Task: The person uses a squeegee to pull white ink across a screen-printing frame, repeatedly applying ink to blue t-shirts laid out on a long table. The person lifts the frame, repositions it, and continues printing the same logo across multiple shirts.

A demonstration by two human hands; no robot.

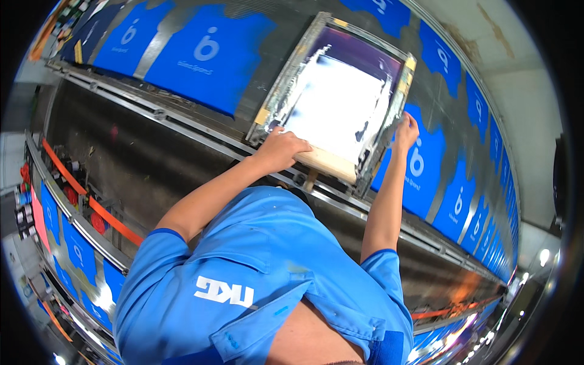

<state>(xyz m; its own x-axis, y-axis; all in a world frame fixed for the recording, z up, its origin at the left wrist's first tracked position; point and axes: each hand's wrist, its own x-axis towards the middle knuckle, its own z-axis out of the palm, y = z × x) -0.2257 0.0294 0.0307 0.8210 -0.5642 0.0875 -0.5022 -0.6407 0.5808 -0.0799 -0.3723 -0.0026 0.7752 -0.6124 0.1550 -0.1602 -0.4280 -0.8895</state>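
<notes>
A screen printing frame (406, 79) lies tilted on the long table in front of me, its mesh largely covered with white ink (337, 100). Along the frame's near end rests a squeegee (328, 165) with a pale wooden handle. My left hand (283, 149) is closed on the left end of that squeegee, at the frame's near left corner. Beside the frame's right edge, my right hand (406, 132) is raised over a blue fabric piece (420, 164), its fingers curled together. Whatever those fingers grip, if anything, is too small to make out.
Blue cut fabric pieces (207, 58) with white prints line the dark table on both sides of the frame. A metal rail (176, 125) runs along its near edge. Behind me to the left, another table holds more blue pieces (76, 246), and an orange bar (91, 198) runs alongside.
</notes>
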